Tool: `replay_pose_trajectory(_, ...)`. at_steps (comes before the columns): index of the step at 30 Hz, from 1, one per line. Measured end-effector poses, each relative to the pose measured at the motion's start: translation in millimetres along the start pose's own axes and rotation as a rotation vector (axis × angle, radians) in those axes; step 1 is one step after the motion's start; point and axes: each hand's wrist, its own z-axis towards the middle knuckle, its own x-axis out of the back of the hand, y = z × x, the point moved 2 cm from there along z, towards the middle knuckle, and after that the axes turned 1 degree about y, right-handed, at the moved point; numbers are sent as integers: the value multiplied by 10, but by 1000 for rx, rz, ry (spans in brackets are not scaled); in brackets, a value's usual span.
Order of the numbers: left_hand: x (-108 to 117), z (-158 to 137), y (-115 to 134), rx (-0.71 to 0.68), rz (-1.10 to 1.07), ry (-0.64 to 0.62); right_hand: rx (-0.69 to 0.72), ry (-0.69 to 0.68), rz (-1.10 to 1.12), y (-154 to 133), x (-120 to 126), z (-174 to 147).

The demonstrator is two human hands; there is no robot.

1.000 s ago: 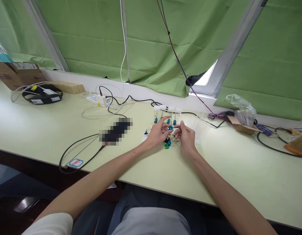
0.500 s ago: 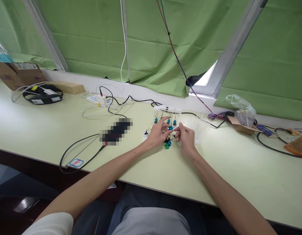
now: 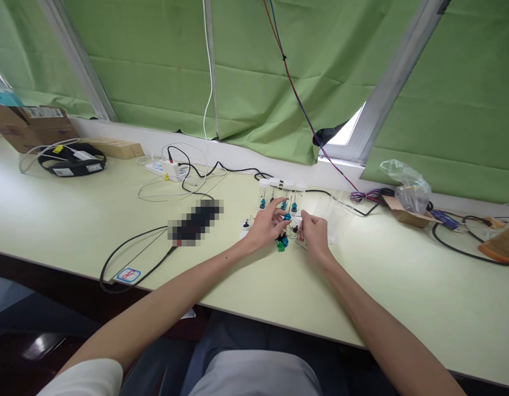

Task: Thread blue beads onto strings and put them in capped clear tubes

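Note:
My left hand (image 3: 267, 224) is closed in a pinch on a small teal-blue piece (image 3: 287, 217); its kind is too small to make out. A thin stem (image 3: 297, 215) runs from that piece to my right hand (image 3: 315, 233), whose thumb and forefinger are shut on it. Below the fingers lie loose small pieces, among them a green one (image 3: 281, 247) and a blue one (image 3: 285, 242). Just behind stand several clear tubes with white caps (image 3: 274, 181), with a teal piece on a thin stem (image 3: 294, 206) in one. A white round piece (image 3: 245, 225) is left of my left hand.
On the pale table (image 3: 237, 286), a blurred-out dark device (image 3: 195, 221) lies left with a black cable. A power strip (image 3: 171, 169), a black headband-like device (image 3: 72, 162) and a cardboard box (image 3: 31, 126) are farther left. A small open box with a plastic bag (image 3: 413, 192) stands right.
My right hand has drawn slightly away from the left-hand fingertips, and the thin stem now shows between the hands. My left hand stays nearly in place with the teal-blue piece.

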Motion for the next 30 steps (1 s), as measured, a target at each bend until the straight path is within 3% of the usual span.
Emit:
replay_pose_trajectory(11, 4, -2, 27, -26, 99, -41, -165, -32, 128, 11, -7, 13)
replay_pose_trajectory(21, -10, 2, 23, 16, -23, -20, 152, 30, -234, -96, 28, -61)
replay_pose_trajectory(30, -19, 17, -38, 100, -123, 16, 301, 14, -241, -101, -12, -88)
